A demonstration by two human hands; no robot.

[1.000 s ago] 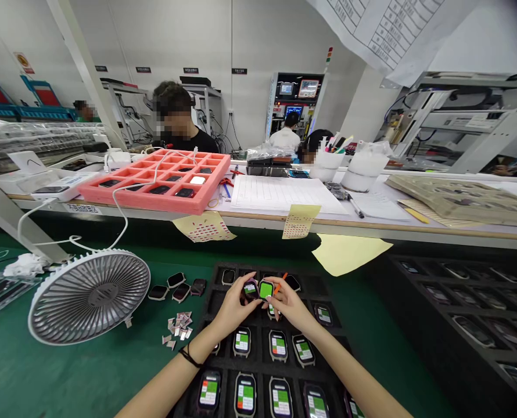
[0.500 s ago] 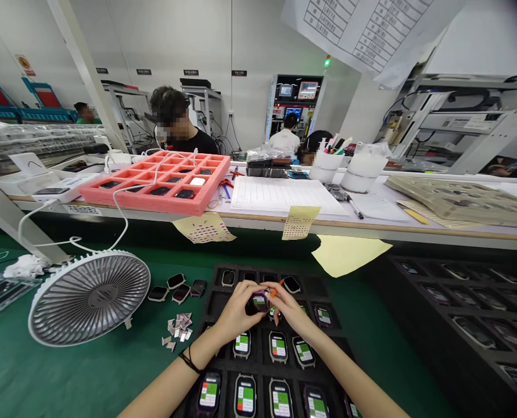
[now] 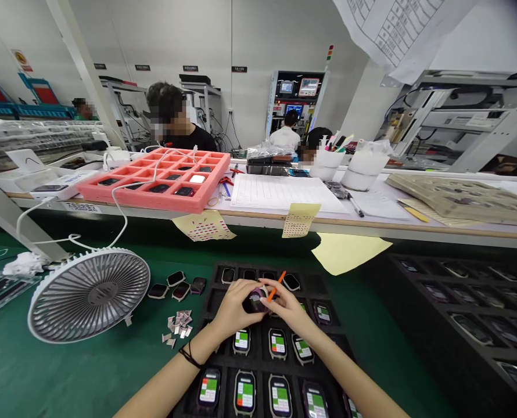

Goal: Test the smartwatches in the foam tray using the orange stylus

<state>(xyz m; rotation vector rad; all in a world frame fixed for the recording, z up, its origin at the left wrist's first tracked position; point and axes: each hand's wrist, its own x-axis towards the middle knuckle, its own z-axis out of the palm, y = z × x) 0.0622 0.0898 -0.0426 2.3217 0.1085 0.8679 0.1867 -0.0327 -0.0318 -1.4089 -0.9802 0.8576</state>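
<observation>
My left hand (image 3: 236,305) is closed around a purple-rimmed smartwatch body (image 3: 257,299), held above a black foam tray (image 3: 258,363). Pinched in my right hand (image 3: 286,305) is a thin orange stick-like tool (image 3: 277,284), slanting up to the right beside the watch. Its lower end is hidden by my fingers. Several watch bodies sit in the tray's compartments, among them a lit watch (image 3: 277,342) with green, white and red blocks on its screen. Dark-screened watches (image 3: 228,276) lie in the far row.
Left of the tray lie several loose watch bodies (image 3: 180,291) and a pile of small metallic pieces (image 3: 180,325). A white fan (image 3: 88,296) stands farther left. A shelf edge (image 3: 258,216) with hanging yellow paper runs across the front; another black tray (image 3: 450,337) is at right.
The orange tool has swung more upright and shows more of its length. The watch has turned in my left hand, so its lit screen no longer shows clearly.
</observation>
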